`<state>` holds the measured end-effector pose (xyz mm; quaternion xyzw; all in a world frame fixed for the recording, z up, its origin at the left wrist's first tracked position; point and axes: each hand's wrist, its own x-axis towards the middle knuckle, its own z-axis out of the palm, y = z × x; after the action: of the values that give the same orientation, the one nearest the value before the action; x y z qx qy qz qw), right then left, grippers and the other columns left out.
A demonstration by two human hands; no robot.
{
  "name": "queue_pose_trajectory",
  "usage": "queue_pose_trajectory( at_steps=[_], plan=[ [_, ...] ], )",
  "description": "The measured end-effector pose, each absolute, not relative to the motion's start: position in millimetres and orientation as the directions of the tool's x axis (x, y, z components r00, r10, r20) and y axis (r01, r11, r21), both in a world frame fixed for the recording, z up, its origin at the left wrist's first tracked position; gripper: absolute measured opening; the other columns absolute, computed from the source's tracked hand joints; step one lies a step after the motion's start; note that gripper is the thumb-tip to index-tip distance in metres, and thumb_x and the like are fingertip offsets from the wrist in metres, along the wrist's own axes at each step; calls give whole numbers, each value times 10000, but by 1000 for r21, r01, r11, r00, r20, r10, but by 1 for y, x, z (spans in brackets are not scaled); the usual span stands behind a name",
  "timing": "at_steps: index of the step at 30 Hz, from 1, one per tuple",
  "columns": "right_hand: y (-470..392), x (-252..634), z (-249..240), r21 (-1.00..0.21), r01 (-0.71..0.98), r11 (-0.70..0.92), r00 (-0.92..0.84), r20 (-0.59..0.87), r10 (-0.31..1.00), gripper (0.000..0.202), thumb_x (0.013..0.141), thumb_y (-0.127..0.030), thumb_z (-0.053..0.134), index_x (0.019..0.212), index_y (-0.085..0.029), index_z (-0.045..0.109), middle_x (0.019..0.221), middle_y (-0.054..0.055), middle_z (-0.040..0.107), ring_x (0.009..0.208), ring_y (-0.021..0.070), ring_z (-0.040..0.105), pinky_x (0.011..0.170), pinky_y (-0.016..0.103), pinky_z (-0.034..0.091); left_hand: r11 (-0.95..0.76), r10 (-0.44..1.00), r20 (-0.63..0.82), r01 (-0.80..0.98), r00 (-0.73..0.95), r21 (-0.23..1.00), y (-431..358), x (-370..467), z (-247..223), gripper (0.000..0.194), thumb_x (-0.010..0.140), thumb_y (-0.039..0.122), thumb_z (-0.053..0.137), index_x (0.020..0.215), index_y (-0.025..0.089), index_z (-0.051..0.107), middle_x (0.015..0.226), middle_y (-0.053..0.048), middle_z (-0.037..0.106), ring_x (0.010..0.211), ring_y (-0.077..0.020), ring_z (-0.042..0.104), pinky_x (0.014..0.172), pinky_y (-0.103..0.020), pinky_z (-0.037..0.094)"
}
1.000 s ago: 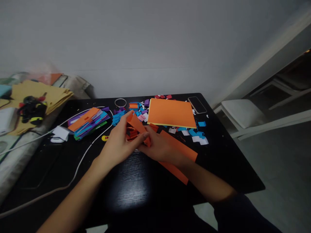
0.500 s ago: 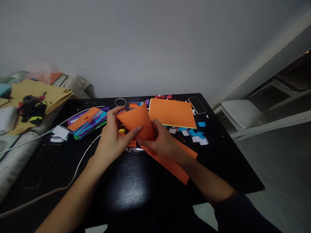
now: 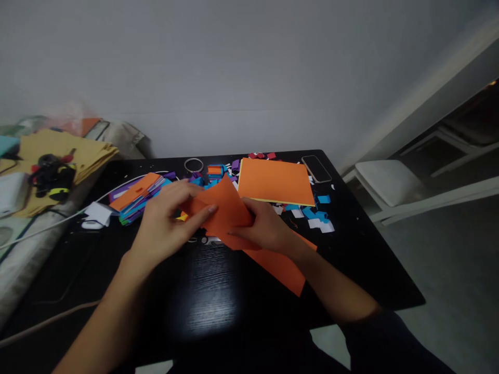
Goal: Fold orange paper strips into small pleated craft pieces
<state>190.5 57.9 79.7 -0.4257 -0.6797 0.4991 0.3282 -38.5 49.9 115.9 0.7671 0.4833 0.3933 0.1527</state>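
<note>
A curved sheet of orange paper is held up between my hands over the black table. My left hand pinches its left side, thumb on the front face and fingers behind. On its right side, my right hand grips the paper, with some fingers hidden behind it. Beneath my right forearm lies another orange sheet, flat on the table. Partly covered by the held paper is a small metal tool, whose kind I cannot make out.
A stack of orange paper lies behind my right hand, near a phone. Coloured paper scraps are scattered around. Bundled coloured strips and a white cable are at left. A tape ring sits at the back.
My left hand has moved left and slightly down, away from my right hand. The held orange paper has tilted and spread wider, lower than before.
</note>
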Motion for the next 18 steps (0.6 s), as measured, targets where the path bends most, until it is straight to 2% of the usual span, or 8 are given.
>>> queue_pose_trajectory(
  at_steps=[2, 4, 7, 9, 12, 15, 18],
  plan=[
    [59, 195, 86, -932, 310, 190, -461, 27, 887, 346, 771, -218, 817, 1106, -215, 731, 1079, 39, 766, 953, 238, 693, 815, 364, 532, -409, 912, 341, 592, 230, 694, 47, -44, 119, 152, 906, 375, 751, 910, 223, 736, 885, 10, 736, 766, -165, 637, 685, -270, 471],
    [61, 202, 93, -895, 380, 233, -484, 22, 875, 300, 763, -160, 774, 1055, -208, 726, 1010, 23, 753, 908, 216, 677, 774, 333, 507, -329, 944, 253, 559, 211, 761, 46, -50, 122, 179, 902, 394, 759, 918, 215, 750, 861, 12, 729, 740, -153, 623, 662, -258, 461],
    [68, 215, 100, -850, 451, 273, -459, 42, 887, 273, 741, -138, 754, 1002, -199, 707, 922, -1, 715, 838, 188, 645, 716, 310, 475, -252, 967, 239, 475, 89, 843, 45, -56, 128, 213, 869, 395, 800, 910, 195, 743, 880, -2, 721, 746, -141, 610, 649, -244, 472],
    [74, 224, 102, -855, 438, 277, -402, 89, 911, 219, 746, -163, 768, 951, -198, 700, 886, -7, 693, 815, 179, 630, 709, 312, 480, -219, 969, 247, 384, -26, 897, 46, -59, 130, 235, 835, 380, 836, 896, 186, 720, 856, 1, 717, 725, -129, 610, 620, -223, 483],
    [79, 231, 104, -957, 206, 203, -296, 137, 945, 208, 757, -240, 828, 902, -199, 684, 885, 6, 713, 826, 186, 666, 752, 338, 548, -196, 960, 233, 219, -157, 956, 48, -62, 130, 254, 814, 350, 865, 924, 192, 699, 841, 14, 732, 703, -115, 641, 609, -195, 522],
    [79, 228, 105, -985, -111, 131, -232, 153, 960, 354, 750, -275, 885, 1047, -220, 701, 1069, 36, 773, 1001, 221, 728, 933, 401, 601, -192, 961, 195, 36, -197, 981, 49, -59, 126, 258, 830, 322, 858, 993, 207, 694, 928, -7, 769, 743, -137, 701, 655, -225, 594],
    [74, 221, 106, -969, -218, 116, -222, 165, 961, 444, 760, -269, 896, 1164, -244, 713, 1183, 41, 774, 1103, 240, 729, 1026, 448, 596, -217, 962, 203, -57, -181, 975, 49, -53, 124, 253, 836, 273, 852, 1036, 217, 708, 958, -15, 782, 776, -147, 726, 689, -239, 625]
  ],
)
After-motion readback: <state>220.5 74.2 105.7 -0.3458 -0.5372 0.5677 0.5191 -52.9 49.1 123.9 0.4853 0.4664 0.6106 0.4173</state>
